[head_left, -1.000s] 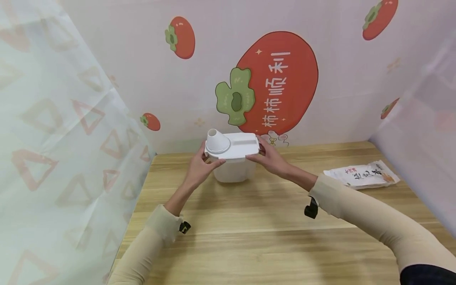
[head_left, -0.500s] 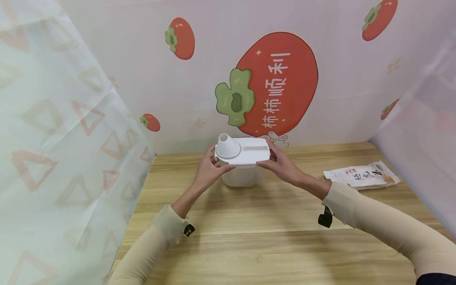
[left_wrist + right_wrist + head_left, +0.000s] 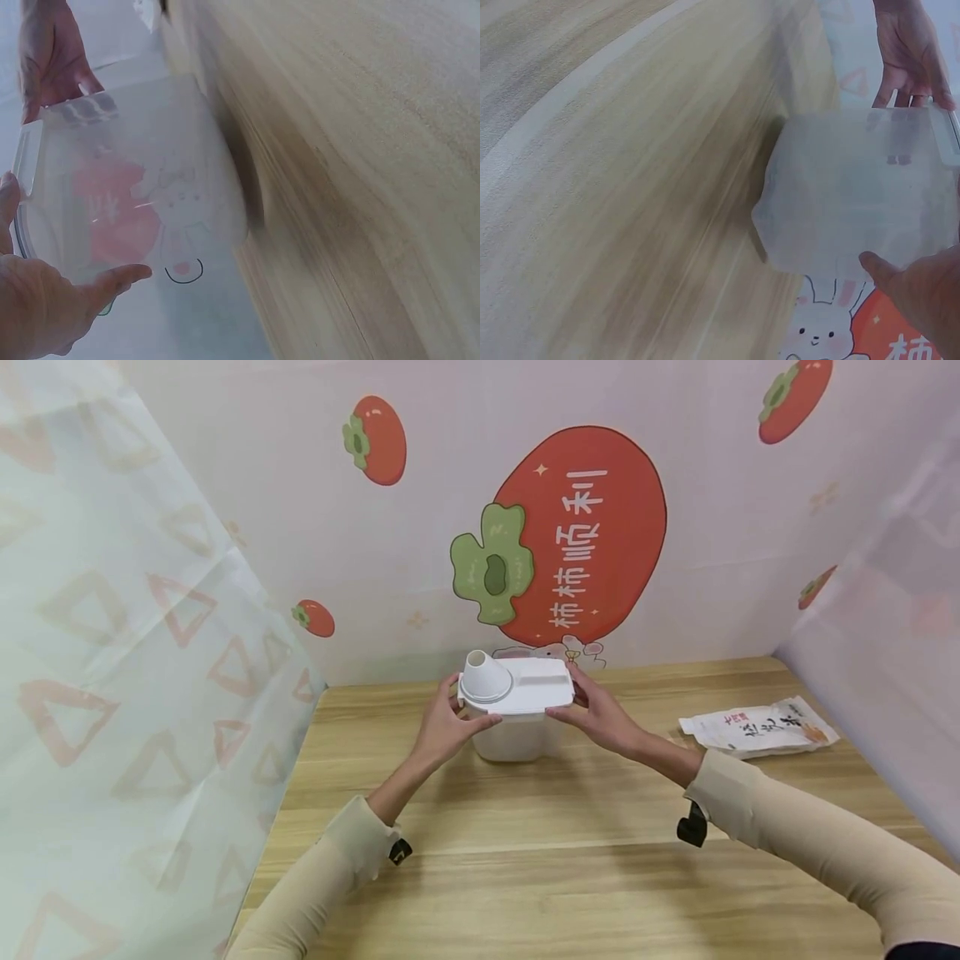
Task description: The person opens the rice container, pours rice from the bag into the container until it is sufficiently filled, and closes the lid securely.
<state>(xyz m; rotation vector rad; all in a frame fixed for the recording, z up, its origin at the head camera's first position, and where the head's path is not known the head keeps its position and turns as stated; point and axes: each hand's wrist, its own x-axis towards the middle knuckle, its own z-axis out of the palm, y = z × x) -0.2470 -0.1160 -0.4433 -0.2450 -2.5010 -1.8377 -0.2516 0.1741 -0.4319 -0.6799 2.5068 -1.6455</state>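
Observation:
A translucent plastic storage container (image 3: pixel 517 742) stands upright near the back wall in the head view. Its white lid (image 3: pixel 531 700) carries a cone-shaped spout (image 3: pixel 484 680) at the left end and a long recess on the right. My left hand (image 3: pixel 444 725) grips the lid's left end, thumb along the front edge. The opposite end is held by my right hand (image 3: pixel 602 720), its thumb also in front. Both wrist views show the see-through container body (image 3: pixel 150 172) between the hands, its base close to the wood; whether it touches, I cannot tell.
A white printed packet (image 3: pixel 761 728) lies flat at the right of the wooden table (image 3: pixel 525 885). Behind stands a wall sheet (image 3: pixel 247 460) printed with red persimmons; patterned sheets also flank the table on the left and right.
Both hands have carried the container to the right and a little towards me, keeping hold of its lid ends. Most of that shift came in the first half second. The packet stays put.

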